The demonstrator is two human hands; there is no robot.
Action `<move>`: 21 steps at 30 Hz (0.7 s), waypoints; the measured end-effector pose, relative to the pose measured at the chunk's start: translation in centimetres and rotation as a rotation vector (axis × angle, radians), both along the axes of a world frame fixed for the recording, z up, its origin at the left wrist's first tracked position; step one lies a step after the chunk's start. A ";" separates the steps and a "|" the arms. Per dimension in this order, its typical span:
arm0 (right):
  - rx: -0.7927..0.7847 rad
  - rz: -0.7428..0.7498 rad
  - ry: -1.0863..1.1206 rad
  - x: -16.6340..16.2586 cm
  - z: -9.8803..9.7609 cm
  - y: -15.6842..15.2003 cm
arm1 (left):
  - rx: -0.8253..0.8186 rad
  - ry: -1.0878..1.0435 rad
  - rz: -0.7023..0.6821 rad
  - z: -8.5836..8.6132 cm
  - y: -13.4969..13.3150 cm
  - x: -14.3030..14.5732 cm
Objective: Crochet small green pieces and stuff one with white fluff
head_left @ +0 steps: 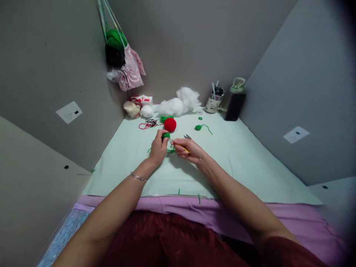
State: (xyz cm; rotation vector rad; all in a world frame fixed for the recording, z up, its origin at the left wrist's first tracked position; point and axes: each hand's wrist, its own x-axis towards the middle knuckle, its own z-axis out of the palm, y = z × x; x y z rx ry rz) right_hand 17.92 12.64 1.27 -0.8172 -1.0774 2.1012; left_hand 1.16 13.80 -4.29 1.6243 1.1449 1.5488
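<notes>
My left hand is closed around a small green crocheted piece held just above the pale green table cover. My right hand pinches a yellow-handled crochet hook whose tip points at the green piece. Green yarn trails between the two hands. A red crocheted ball lies just beyond my left hand. Small scissors lie right behind my right hand.
Another green crocheted bit with a tail lies farther back. White stuffing, a white ball, a pen cup, a dark bottle and red thread line the far edge. Bags hang in the corner.
</notes>
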 end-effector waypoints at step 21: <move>0.855 -0.215 -1.146 3.9 1.2 0.7 | -0.186 -0.335 -0.144 1.7 0.6 -0.7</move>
